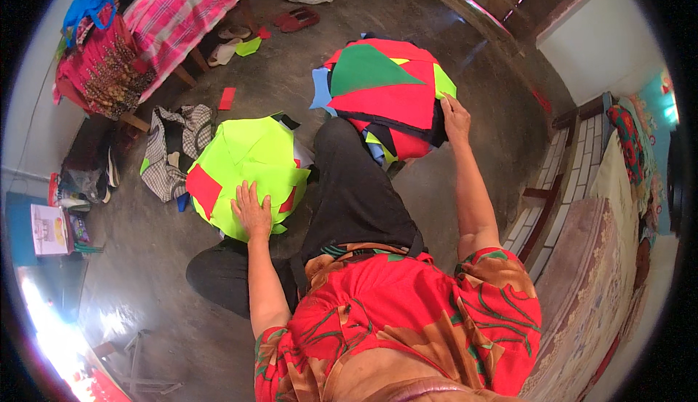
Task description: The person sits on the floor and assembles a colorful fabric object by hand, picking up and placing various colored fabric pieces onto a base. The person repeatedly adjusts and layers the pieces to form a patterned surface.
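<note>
Neon-yellow fabric pieces lie stacked in a round pile (243, 166) on the bare concrete floor (283, 75), and the left hand (252, 211) rests open and flat on its near edge. Beyond the person's black-trousered leg (356, 191), the right hand (456, 117) lies open on the right edge of a red and green cloth pile (385, 93). Bare floor lies beyond both piles.
</note>
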Demonstrator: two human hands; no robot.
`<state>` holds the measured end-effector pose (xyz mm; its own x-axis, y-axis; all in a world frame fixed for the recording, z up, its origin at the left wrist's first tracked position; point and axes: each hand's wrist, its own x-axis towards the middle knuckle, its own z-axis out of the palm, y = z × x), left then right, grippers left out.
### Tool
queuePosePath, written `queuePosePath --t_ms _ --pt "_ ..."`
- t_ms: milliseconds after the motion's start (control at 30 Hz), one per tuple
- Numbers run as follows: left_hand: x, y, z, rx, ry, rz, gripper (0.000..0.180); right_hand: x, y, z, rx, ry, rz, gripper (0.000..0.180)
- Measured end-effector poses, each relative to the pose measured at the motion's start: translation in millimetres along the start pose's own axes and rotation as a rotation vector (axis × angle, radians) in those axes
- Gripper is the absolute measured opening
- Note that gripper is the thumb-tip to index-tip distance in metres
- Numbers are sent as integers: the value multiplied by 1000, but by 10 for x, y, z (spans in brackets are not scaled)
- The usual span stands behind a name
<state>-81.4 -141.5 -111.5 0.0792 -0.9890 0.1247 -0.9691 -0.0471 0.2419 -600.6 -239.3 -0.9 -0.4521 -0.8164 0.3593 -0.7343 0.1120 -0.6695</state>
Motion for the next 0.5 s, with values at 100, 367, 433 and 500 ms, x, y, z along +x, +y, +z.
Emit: queuePosePath --t_ms 100,367,433,500 --pt "-5 0 -1 -12 17 -6 55 29 30 -52 148 -50 103 32" --pt "-8 24 -14 -10 20 -1 54 164 239 -63 399 -87 193 37" --pt "-18 0 -35 -3 25 -6 54 171 144 5 372 -62 271 38" --pt "-19 4 -47 -8 22 -11 54 195 155 32 442 -18 305 37"
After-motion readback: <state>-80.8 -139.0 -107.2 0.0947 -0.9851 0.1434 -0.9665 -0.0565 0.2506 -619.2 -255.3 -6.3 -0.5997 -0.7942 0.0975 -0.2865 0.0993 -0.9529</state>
